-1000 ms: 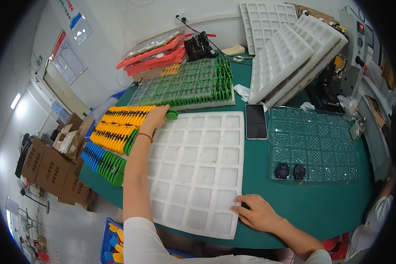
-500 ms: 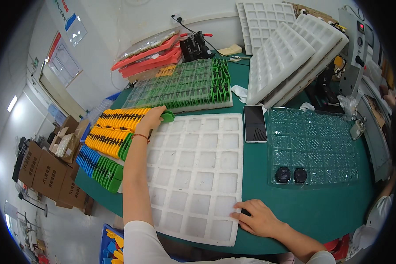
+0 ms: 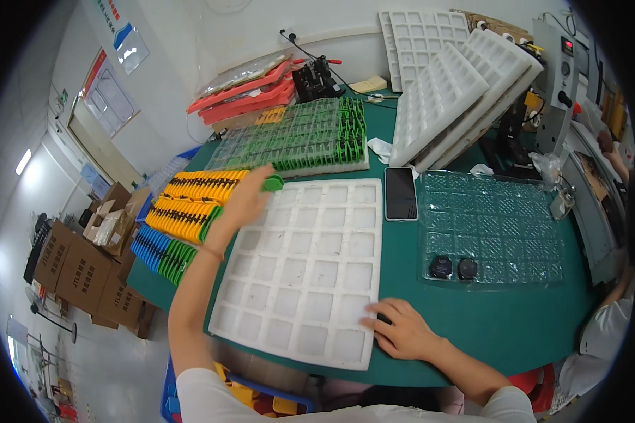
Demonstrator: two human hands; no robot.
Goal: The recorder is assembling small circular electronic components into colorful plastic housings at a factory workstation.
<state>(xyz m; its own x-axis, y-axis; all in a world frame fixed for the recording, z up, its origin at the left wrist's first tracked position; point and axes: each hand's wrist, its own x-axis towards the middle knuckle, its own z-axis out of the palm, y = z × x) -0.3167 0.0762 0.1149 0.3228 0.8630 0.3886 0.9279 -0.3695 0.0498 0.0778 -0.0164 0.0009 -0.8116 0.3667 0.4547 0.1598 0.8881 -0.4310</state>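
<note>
And there's dark lettering (image 3: 86, 279) on brown cardboard boxes (image 3: 95, 257) left of the green desk (image 3: 466, 331), coloured characters (image 3: 112, 10) on the white wall (image 3: 144, 88) beyond it!

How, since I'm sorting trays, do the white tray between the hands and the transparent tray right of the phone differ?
The white tray is opaque; the transparent tray shows the green tabletop through it. The right hand is at the white tray's edge; no hand touches the transparent tray. Both have gridded pockets.
</note>
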